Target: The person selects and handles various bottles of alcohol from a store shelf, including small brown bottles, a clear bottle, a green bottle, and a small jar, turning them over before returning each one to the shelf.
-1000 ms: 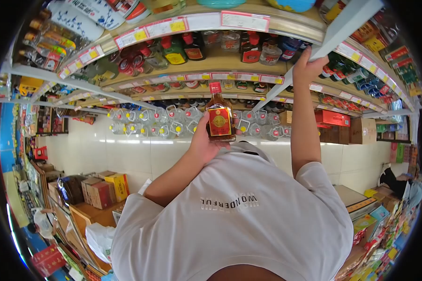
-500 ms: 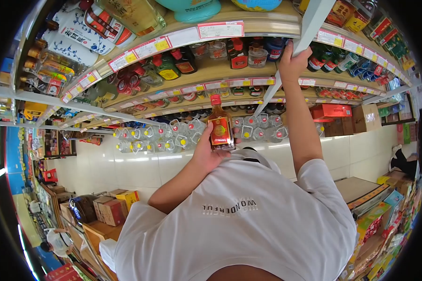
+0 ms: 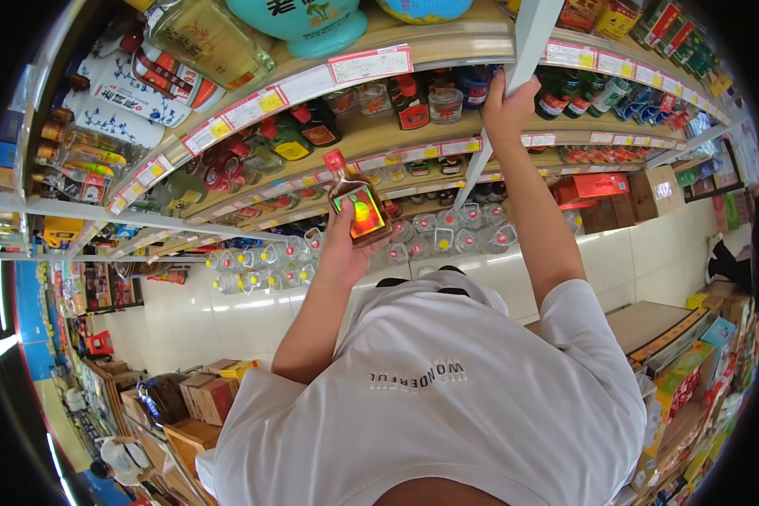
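Note:
My left hand (image 3: pixel 346 249) is wrapped round a flat liquor bottle (image 3: pixel 358 204) with brown contents, a red cap and a shiny red, yellow and green label. The bottle tilts a little to the left, its label turned up toward me, in front of the lower shelves. At the right, my right hand (image 3: pixel 509 108) grips the pale metal upright (image 3: pixel 534 42) of the shelf unit. Behind that upright hand, small bottles stand on the second shelf, among them a dark bottle (image 3: pixel 410 103) with a red cap and a clear squat bottle (image 3: pixel 445 103).
Big bottles and a turquoise jar (image 3: pixel 299 25) fill the top shelf, above price tags (image 3: pixel 369 63). Several clear jugs (image 3: pixel 447 232) stand on the floor below. A red box (image 3: pixel 594 187) and cartons (image 3: pixel 656 192) sit at right. Behind me are stacked boxes (image 3: pixel 211 396) and another person (image 3: pixel 125 460).
The bottle in my left hand has moved left and up, and its top now leans left. My right hand keeps its hold on the upright while the view has shifted slightly.

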`<state>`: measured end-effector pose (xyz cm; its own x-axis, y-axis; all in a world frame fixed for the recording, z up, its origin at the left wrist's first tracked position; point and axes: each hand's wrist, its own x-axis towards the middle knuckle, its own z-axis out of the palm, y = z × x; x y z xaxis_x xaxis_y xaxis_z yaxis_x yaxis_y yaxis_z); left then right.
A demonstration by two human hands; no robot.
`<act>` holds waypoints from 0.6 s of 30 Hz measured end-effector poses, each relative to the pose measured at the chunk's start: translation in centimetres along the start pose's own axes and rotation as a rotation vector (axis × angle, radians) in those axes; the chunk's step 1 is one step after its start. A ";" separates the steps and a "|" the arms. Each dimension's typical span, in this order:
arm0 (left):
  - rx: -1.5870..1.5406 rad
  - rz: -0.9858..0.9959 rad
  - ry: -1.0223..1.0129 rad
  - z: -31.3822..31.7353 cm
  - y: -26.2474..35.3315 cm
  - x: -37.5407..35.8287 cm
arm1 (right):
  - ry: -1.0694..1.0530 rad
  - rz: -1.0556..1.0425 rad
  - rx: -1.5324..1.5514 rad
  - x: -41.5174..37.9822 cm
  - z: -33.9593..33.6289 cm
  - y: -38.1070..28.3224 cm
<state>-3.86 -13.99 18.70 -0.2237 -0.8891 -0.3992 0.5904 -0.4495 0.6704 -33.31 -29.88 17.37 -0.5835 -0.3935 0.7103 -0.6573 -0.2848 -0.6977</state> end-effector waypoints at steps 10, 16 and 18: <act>0.021 0.160 -0.051 -1.0 1.7 4.7 | -0.003 -0.094 -0.041 0.2 -0.3 0.4; 0.015 0.204 -0.070 -0.9 2.4 6.2 | -0.013 -0.059 -0.038 0.2 -0.6 -0.2; 0.036 0.225 -0.087 -0.8 2.4 6.8 | -0.021 -0.058 -0.021 0.2 -0.6 -0.1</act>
<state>-3.32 -21.03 17.09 -0.1567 -0.9705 -0.1833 0.6053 -0.2410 0.7586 -33.62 -29.41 17.67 -0.5341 -0.3957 0.7471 -0.6998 -0.2889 -0.6533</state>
